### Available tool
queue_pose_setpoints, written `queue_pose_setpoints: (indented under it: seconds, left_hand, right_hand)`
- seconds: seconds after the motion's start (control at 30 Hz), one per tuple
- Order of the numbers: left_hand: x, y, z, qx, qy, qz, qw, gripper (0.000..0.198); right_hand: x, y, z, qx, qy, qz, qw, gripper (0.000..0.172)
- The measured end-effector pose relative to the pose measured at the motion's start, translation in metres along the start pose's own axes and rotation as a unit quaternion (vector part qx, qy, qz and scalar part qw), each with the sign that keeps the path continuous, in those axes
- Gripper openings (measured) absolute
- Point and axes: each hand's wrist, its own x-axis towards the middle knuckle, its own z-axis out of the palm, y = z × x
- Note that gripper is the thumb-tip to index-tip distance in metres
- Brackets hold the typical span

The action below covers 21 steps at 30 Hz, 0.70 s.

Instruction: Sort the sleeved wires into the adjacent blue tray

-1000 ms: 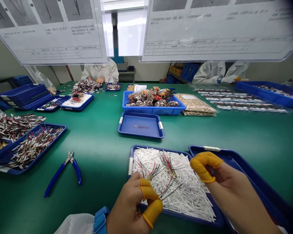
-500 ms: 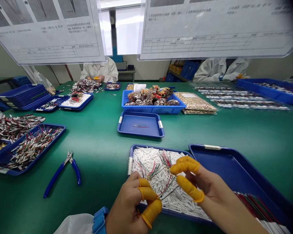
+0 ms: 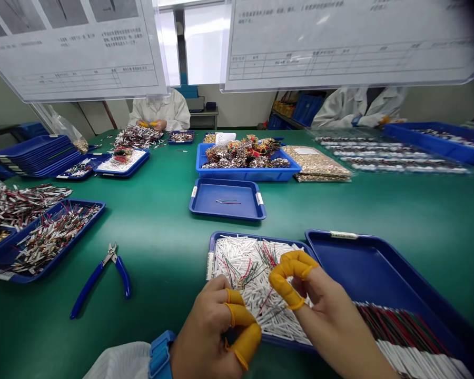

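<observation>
My left hand, with yellow finger cots, pinches a few thin wires between thumb and forefinger. The wires slant up and to the right from the fingertips. Just right of it, my right hand has its cotted thumb and forefinger pressed together; anything between the tips is too small to make out. Both hands hover over a blue tray full of short white tubes. On the tubes lie small bunches of red, green and black wires.
At right, a blue tray holds rows of wires with white sleeves. Blue-handled cutters lie at left, near a tray of sleeved wires. A small tray sits ahead. Two people in white coats work across the table.
My right thumb and forefinger, apart before, have come together in a pinch. That hand has shifted slightly left, uncovering more sleeved wires in the right tray. My left hand keeps its pinch.
</observation>
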Motion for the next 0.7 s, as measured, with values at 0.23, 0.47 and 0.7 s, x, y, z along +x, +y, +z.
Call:
queue_pose_setpoints:
  seconds: [0.23,0.47,0.7]
  left_hand:
    - [-0.006,-0.011,-0.005,-0.028,0.047,-0.025,0.998,0.016]
    - [-0.006,-0.009,-0.002,-0.026,0.024,-0.016,0.999,0.014]
    - [-0.004,-0.008,-0.002,0.020,0.008,-0.019,1.000,0.020]
  right_hand:
    - [0.006,0.013,-0.020,0.063,-0.002,0.106,0.992,0.020]
    - [0.001,-0.006,0.001,0.084,-0.088,0.063,0.991,0.016]
    - [0.006,-0.002,-0.008,0.103,0.114,0.131,0.979,0.018]
